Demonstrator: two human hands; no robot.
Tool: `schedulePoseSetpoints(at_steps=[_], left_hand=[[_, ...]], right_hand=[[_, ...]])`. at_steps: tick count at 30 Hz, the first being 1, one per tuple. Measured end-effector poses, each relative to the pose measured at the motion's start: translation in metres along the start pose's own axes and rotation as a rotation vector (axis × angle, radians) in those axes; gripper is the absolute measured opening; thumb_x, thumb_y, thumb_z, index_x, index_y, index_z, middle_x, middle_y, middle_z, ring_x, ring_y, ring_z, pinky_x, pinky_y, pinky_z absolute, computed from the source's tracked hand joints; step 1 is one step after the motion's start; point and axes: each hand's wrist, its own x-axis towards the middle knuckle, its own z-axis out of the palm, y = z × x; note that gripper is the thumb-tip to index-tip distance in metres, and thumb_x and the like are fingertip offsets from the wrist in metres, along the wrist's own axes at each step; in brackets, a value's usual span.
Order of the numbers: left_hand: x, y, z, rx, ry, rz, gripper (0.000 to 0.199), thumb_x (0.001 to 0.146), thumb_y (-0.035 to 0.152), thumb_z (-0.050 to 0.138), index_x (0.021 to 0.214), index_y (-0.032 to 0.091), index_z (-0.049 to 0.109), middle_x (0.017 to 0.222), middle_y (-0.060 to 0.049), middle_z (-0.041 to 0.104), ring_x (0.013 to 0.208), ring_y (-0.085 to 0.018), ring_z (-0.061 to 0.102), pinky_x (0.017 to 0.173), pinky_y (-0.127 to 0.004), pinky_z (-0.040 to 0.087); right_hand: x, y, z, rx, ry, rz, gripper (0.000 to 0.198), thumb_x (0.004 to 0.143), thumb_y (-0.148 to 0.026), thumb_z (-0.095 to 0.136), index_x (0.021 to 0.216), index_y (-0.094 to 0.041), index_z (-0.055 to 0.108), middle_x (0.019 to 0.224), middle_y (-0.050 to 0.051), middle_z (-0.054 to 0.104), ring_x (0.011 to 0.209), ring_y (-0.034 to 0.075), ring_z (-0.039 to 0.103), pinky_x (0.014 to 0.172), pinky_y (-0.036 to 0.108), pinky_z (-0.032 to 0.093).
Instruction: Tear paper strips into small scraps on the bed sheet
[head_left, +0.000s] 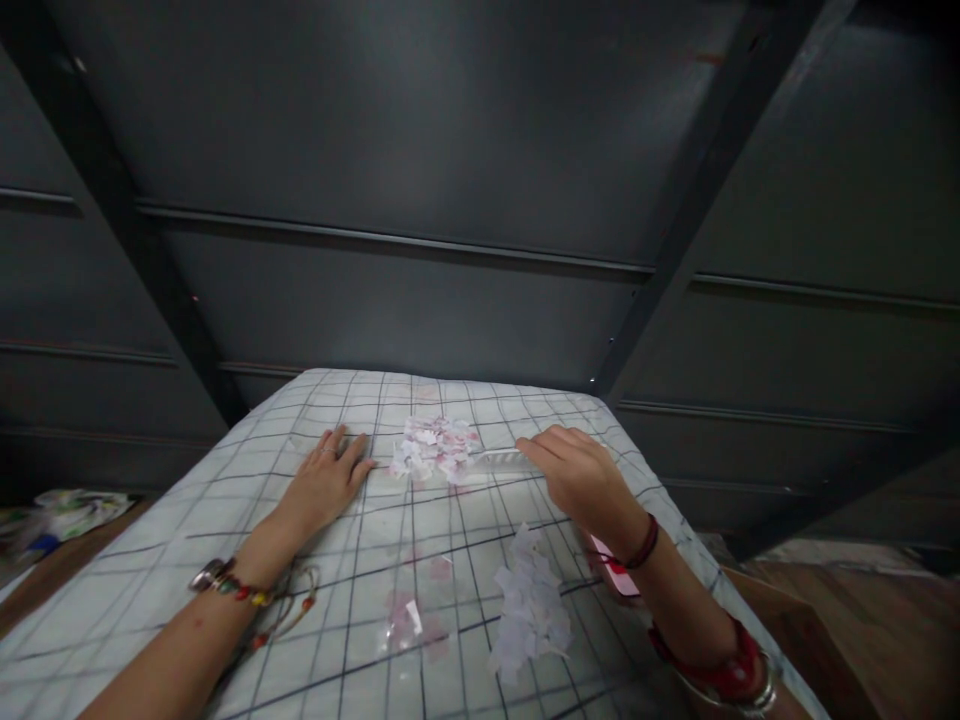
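Observation:
My left hand (326,480) lies flat on the checked cloth (360,580), fingers a little spread and holding nothing. Just right of its fingertips is a heap of small white and pink scraps (433,448). My right hand (574,470) is closed in a pinch on a thin, pale, slender tool (502,454), whose kind I cannot make out. The tool's far end points left, at the heap's right edge. Nearer to me lies a second pile of whitish flakes (529,605). Left of that pile are some clear and pinkish pieces (416,615), shiny in places.
A pink and red flat object (619,575) shows partly beneath my right wrist. Dark metal panels (420,310) rise behind the table's far edge. At lower left there is a crumpled patterned bag (79,515), and a brown box (795,630) stands at lower right.

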Motion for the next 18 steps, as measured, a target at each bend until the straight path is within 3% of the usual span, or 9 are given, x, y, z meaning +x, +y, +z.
schedulePoseSetpoints(at_steps=[7, 18], left_hand=[[-0.0006, 0.0016, -0.0027, 0.083, 0.068, -0.016, 0.05, 0.096, 0.039, 0.036, 0.133, 0.013, 0.057, 0.143, -0.022, 0.052, 0.137, -0.037, 0.044, 0.108, -0.056, 0.04], [0.0055, 0.0039, -0.0069, -0.028, 0.074, 0.045, 0.047, 0.094, 0.036, 0.036, 0.127, 0.013, 0.06, 0.136, -0.02, 0.057, 0.131, -0.033, 0.049, 0.109, -0.05, 0.043]], right_hand=[[-0.0017, 0.002, -0.0022, -0.007, 0.044, 0.033, 0.036, 0.081, 0.005, 0.041, 0.094, -0.013, 0.069, 0.073, 0.004, 0.066, 0.071, 0.018, 0.055, 0.068, 0.03, 0.039], [0.0004, -0.0041, -0.0042, 0.007, 0.008, 0.007, 0.038, 0.076, 0.007, 0.04, 0.09, -0.013, 0.069, 0.069, 0.004, 0.064, 0.068, 0.018, 0.052, 0.064, 0.03, 0.037]])
